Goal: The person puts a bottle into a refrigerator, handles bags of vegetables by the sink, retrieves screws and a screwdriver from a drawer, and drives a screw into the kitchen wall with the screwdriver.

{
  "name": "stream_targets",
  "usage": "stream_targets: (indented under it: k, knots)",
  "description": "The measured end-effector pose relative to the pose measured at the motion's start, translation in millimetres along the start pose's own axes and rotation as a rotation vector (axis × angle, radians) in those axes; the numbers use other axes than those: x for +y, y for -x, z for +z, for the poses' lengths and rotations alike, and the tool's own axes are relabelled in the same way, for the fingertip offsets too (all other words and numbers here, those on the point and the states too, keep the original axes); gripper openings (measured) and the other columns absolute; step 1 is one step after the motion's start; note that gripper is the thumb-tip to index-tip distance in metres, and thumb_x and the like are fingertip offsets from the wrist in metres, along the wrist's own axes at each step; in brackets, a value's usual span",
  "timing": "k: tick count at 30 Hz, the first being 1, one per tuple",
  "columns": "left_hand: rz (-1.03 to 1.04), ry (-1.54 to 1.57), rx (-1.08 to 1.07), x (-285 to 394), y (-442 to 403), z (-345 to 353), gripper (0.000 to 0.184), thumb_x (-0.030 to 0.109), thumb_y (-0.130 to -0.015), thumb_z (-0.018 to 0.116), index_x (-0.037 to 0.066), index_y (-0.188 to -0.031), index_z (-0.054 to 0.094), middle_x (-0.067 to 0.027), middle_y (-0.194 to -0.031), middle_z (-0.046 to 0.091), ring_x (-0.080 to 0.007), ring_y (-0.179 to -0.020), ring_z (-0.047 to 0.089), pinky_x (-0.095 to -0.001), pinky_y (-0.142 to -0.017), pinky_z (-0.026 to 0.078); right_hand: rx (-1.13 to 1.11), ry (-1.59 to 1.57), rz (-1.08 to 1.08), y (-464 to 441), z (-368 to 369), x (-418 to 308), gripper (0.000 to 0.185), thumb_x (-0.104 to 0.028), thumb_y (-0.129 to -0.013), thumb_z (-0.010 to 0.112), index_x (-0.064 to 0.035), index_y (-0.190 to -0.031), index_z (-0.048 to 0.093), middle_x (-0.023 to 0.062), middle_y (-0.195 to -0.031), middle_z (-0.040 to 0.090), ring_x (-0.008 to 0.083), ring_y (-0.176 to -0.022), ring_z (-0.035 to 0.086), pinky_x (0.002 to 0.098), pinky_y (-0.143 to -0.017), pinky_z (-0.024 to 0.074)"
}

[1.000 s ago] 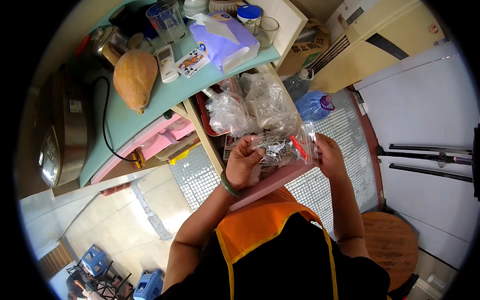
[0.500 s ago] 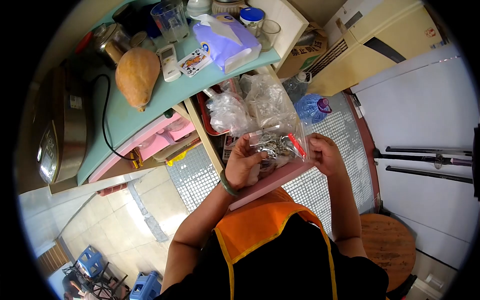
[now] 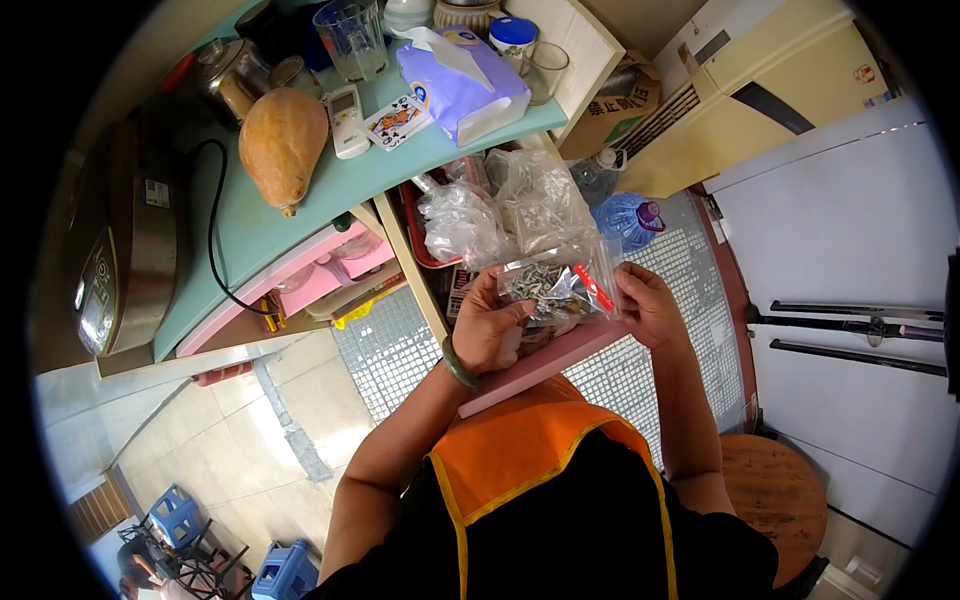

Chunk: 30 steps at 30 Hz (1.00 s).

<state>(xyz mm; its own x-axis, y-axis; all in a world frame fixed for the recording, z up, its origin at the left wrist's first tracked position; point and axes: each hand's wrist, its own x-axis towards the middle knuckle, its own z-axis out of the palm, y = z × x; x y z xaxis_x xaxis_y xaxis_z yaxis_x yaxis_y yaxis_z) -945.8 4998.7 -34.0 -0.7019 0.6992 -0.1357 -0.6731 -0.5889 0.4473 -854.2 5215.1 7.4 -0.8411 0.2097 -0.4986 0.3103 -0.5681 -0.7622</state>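
Over the open drawer, both hands hold a clear plastic bag (image 3: 548,286) of small silvery metal pieces that look like screws, with a red strip on its right part. My left hand (image 3: 484,328), a bangle on its wrist, pinches the bag's left side, thumb on top. Closed on the bag's right edge is my right hand (image 3: 650,304). Just below the bag runs the drawer's pink front (image 3: 545,369). Crumpled clear plastic bags (image 3: 540,200) fill the drawer behind it, and the bag hides some of the contents.
On the green countertop (image 3: 355,188) are a squash (image 3: 283,148), a remote control (image 3: 347,122), playing cards (image 3: 398,122), a tissue pack (image 3: 462,85) and glassware (image 3: 352,40). A rice cooker (image 3: 125,260) stands left. Water bottles (image 3: 628,222) and a round wooden stool (image 3: 775,500) are at right.
The bag has tilted slightly, so its metal contents show more plainly with less glare. Both hands keep their hold in nearly the same place. The view has shifted slightly.
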Motion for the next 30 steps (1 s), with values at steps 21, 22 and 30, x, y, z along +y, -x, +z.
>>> stream_targets:
  k: [21, 22, 30]
  knots:
    - [-0.037, 0.058, -0.033, 3.5, -1.3, 0.9, 0.031, -0.012, -0.083, 0.052, 0.005, -0.109, 0.05, -0.0093, -0.112, 0.059, -0.0205, -0.103, 0.057, -0.0371, -0.089, 0.048, -0.11, 0.513, -0.329, -4.7, 8.0, -3.5, 0.011, -0.005, -0.084, 0.058, -0.0068, -0.087, 0.047, -0.0055, -0.067, 0.04, 0.0015, -0.057, 0.035, 0.0177, -0.05, 0.0304]
    - [-0.049, 0.043, -0.02, 3.7, -1.5, 0.8, 0.03, -0.011, -0.083, 0.052, 0.006, -0.108, 0.05, -0.0091, -0.11, 0.059, -0.0205, -0.103, 0.058, -0.037, -0.088, 0.048, -0.148, 0.536, -0.363, -4.6, 8.1, -2.1, 0.012, -0.004, -0.084, 0.058, -0.0065, -0.086, 0.047, -0.0056, -0.067, 0.039, 0.0015, -0.059, 0.034, 0.0176, -0.052, 0.0309]
    - [-0.065, 0.0, -0.024, 0.9, -0.3, -4.4, 0.025, -0.008, -0.085, 0.052, 0.008, -0.104, 0.05, -0.0083, -0.107, 0.059, -0.0214, -0.098, 0.059, -0.0374, -0.082, 0.051, 0.034, 0.696, -0.4, 1.7, 13.0, -7.3, 0.015, -0.004, -0.078, 0.066, -0.0046, -0.078, 0.051, -0.0058, -0.068, 0.043, 0.0026, -0.062, 0.037, 0.0187, -0.056, 0.0326]
